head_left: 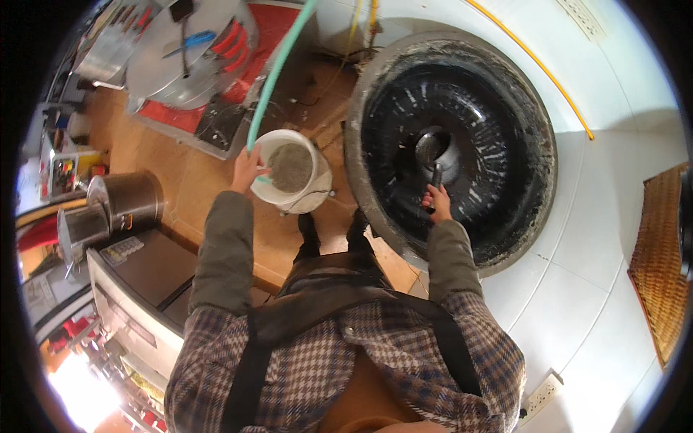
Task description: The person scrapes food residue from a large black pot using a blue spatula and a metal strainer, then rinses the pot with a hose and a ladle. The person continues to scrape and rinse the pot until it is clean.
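My left hand (247, 167) grips a green hose (278, 68) at the rim of a white bucket (316, 189) that holds grey murky liquid on the floor. The hose end points into the bucket. My right hand (437, 202) is closed around the dark handle of a metal ladle (432, 148) whose bowl sits deep inside a big round black-walled oven pit (538, 144) with a crusted grey rim. My dark boots stand between the bucket and the pit.
A white tiled surround (599, 238) encloses the pit, with a yellow cable across it. A round metal lid with tools lies at top left, steel pots (126, 202) and a counter at left, a woven basket (664, 274) at right.
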A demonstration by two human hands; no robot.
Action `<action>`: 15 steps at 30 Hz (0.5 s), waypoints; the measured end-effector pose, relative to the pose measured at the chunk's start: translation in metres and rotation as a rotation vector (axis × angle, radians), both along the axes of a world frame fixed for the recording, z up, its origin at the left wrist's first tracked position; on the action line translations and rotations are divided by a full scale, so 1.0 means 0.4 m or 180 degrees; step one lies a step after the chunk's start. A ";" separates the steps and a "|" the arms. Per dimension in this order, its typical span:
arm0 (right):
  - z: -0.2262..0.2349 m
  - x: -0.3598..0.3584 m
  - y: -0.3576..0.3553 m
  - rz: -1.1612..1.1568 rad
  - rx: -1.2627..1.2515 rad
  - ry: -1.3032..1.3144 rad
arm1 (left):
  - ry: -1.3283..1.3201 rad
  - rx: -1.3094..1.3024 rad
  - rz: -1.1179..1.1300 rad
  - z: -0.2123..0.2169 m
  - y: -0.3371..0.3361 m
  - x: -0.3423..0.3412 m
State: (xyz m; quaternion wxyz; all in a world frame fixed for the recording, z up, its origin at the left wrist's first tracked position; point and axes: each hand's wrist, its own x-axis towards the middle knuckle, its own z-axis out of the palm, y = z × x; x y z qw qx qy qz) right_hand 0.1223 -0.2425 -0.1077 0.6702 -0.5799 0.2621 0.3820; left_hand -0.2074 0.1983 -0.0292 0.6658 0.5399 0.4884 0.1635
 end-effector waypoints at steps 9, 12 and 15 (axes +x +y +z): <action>0.487 -0.259 0.048 0.1014 0.0856 -0.0019 | -0.0074 -0.0021 0.0002 0.013 0.033 -0.017; 0.604 -0.326 0.118 0.1455 0.1063 -0.0225 | -0.0009 0.0018 -0.0017 0.010 0.036 -0.010; 0.650 -0.354 0.173 0.1978 0.0853 -0.0724 | -0.0051 -0.0040 0.0010 0.006 0.038 -0.008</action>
